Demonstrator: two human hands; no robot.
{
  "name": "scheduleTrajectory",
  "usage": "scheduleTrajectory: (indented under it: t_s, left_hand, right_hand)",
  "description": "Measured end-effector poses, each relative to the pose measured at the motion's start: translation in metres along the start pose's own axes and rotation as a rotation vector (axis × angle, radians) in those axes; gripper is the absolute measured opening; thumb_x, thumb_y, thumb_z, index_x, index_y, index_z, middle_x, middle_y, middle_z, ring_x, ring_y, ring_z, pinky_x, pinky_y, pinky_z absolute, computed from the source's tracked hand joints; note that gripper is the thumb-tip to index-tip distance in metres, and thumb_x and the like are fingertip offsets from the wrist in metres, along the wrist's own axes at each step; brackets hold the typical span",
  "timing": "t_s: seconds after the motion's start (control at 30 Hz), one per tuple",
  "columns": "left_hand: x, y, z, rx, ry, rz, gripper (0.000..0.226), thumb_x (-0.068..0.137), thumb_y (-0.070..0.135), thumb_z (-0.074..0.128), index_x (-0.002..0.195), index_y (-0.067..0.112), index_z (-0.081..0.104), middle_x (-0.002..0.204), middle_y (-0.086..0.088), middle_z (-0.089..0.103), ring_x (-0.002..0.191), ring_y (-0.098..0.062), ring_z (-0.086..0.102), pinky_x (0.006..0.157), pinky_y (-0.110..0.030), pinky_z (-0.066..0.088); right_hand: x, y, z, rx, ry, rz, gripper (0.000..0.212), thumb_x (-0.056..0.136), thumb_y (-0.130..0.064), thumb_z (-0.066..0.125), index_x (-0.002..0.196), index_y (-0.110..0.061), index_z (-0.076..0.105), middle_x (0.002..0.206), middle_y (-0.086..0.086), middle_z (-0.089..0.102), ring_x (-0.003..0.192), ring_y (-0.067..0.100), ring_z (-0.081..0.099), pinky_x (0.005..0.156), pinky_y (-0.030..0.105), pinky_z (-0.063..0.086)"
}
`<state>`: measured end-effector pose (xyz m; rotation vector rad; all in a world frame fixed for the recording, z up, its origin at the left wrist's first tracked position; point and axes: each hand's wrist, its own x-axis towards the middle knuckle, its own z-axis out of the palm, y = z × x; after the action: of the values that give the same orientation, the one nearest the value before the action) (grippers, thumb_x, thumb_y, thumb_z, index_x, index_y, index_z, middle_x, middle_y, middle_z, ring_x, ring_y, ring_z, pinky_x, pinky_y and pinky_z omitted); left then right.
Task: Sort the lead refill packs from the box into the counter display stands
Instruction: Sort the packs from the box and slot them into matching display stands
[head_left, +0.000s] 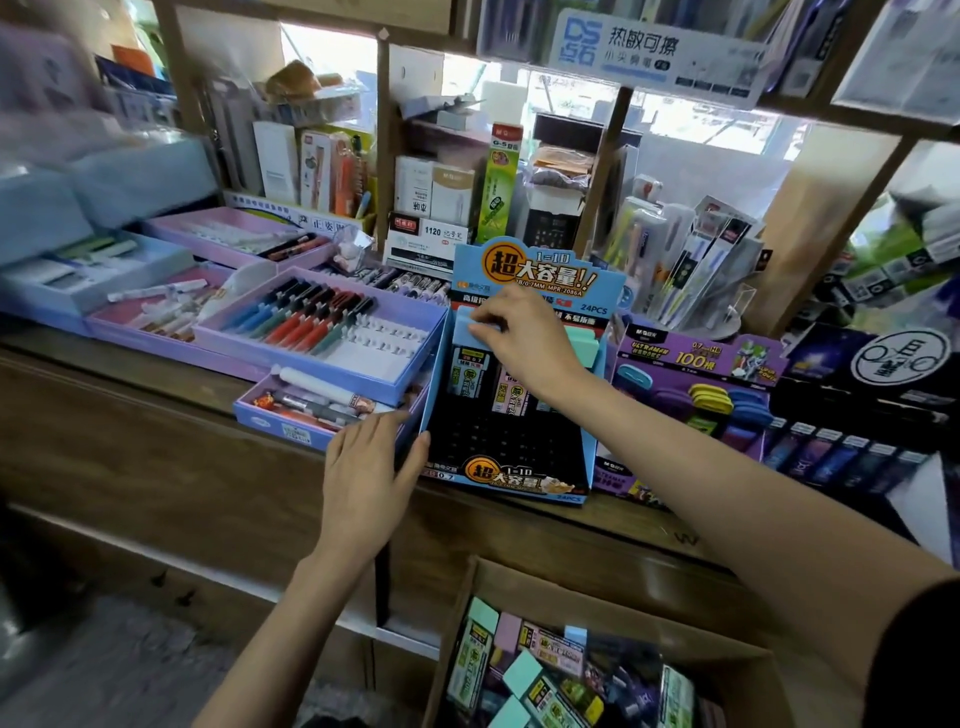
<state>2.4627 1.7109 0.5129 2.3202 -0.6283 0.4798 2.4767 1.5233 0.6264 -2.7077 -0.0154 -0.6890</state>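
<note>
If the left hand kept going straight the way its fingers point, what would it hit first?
Most likely the small purple pen tray just ahead of the left hand, beside the blue display stand; depth is unclear.

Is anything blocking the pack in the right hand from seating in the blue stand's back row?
Nothing visible. The right hand pinches the blue pack at the back row of the blue stand, beside teal packs; the left hand rests on its left wall, outside the slots.
</note>
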Motion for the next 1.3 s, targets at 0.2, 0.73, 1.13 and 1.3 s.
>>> scheduleTrajectory:
  t_s: [0.2, 0.73, 1.13, 1.3]
  left_hand:
    - [0.004, 0.004, -0.009, 0.003, -0.076, -0.019, 0.038, 0.093, 0.037, 0.051, 0.121, 0.012, 0.057, 0.112, -0.004, 0.063, 0.110, -0.024, 0.054, 0.093, -0.032, 0.029]
    - [-0.103, 0.067, 0.005, -0.374, -0.469, 0.153, 0.012, 0.092, 0.019, 0.058, 0.103, 0.020, 0.060, 0.101, 0.010, 0.060, 0.097, 0.007, 0.054, 0.080, -0.004, 0.036]
    - [-0.220, 0.064, 0.145, 0.058, -0.912, -0.252, 0.076, 0.093, 0.049, 0.048, 0.150, 0.016, 0.010, 0.156, -0.012, 0.001, 0.144, -0.032, 0.004, 0.112, -0.039, 0.020]
    - [-0.243, 0.065, 0.173, 0.062, -0.999, -0.250, 0.080, 0.093, 0.054, 0.042, 0.151, 0.017, 0.001, 0.156, -0.014, -0.017, 0.145, -0.032, -0.009, 0.115, -0.039, 0.011]
  right_hand:
    - [0.000, -0.003, -0.001, -0.185, -0.004, -0.067, 0.031, 0.092, -0.027, 0.056, 0.119, -0.013, 0.063, 0.106, 0.007, 0.054, 0.107, 0.025, 0.042, 0.083, 0.032, 0.032]
    - [-0.264, 0.062, -0.052, -0.105, -0.540, 0.110, 0.022, 0.094, -0.029, 0.050, 0.111, -0.019, 0.060, 0.111, -0.002, 0.061, 0.104, 0.016, 0.055, 0.087, 0.038, 0.047]
    - [-0.445, 0.148, 0.042, 0.081, -0.476, 0.860, 0.060, 0.095, -0.029, 0.052, 0.146, -0.010, 0.026, 0.156, 0.011, 0.016, 0.144, 0.022, 0.015, 0.114, 0.029, 0.022]
    - [-0.444, 0.147, 0.069, 0.070, -0.472, 0.958, 0.068, 0.099, -0.043, 0.035, 0.151, -0.013, 0.002, 0.158, 0.009, -0.005, 0.146, 0.027, -0.002, 0.116, 0.035, 0.009]
